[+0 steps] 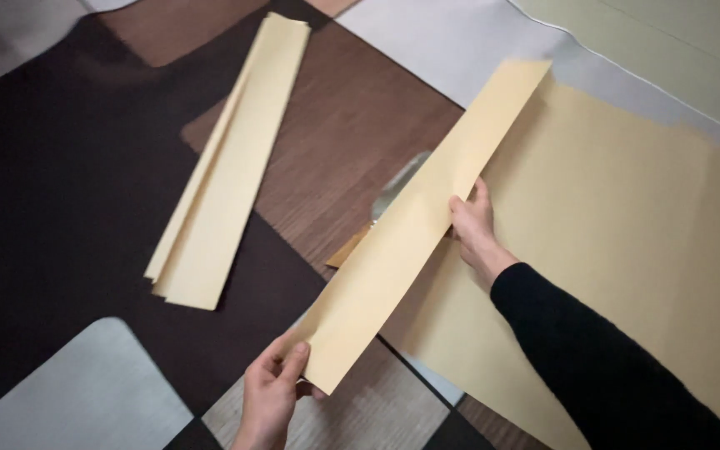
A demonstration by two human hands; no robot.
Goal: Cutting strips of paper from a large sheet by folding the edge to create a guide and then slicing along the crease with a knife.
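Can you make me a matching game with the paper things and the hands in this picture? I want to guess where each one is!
Things:
1. long paper strip
2. stack of strips
3. big paper sheet
4. left hand

Places:
A. lying flat under the right hand, on the right
B. pinching the strip's near corner
C. held up between both hands
D. lying alone on the dark and wood surface, on the left

Pairs: 1-C, 2-D, 3-A, 4-B
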